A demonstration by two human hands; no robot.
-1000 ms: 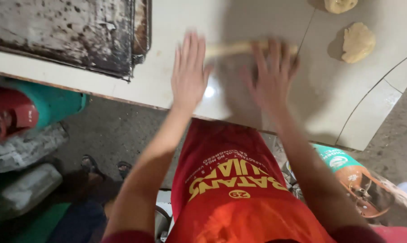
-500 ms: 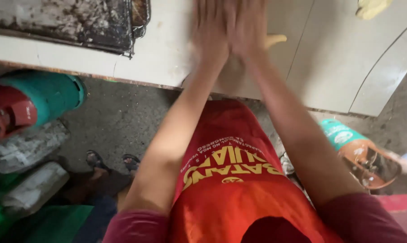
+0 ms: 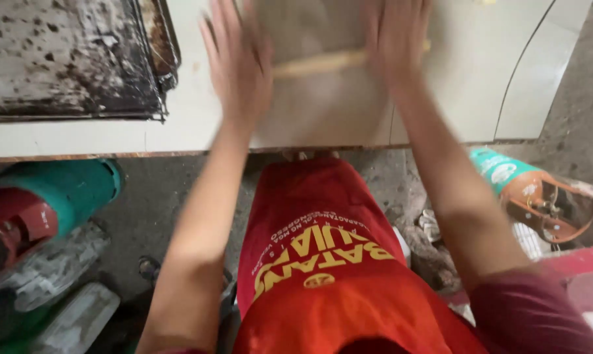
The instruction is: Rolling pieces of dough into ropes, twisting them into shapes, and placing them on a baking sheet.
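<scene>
Head view: half a second back my palms sat together at 12 o'clock; now they've spread apart. Left hand (image 3: 238, 62) and right hand (image 3: 396, 42) press flat, fingers splayed, gripping nothing, on the pin (image 3: 322, 63) rolling across the counter (image 3: 440, 98).

- One view only, from a camera on the person's head.
- It faces steeply down over the red apron (image 3: 336, 275) to the pale counter (image 3: 440, 98) at the top of the picture.
- It sits near; both forearms fill the middle.
- The floor (image 3: 145, 203) shows beneath the counter edge.
</scene>
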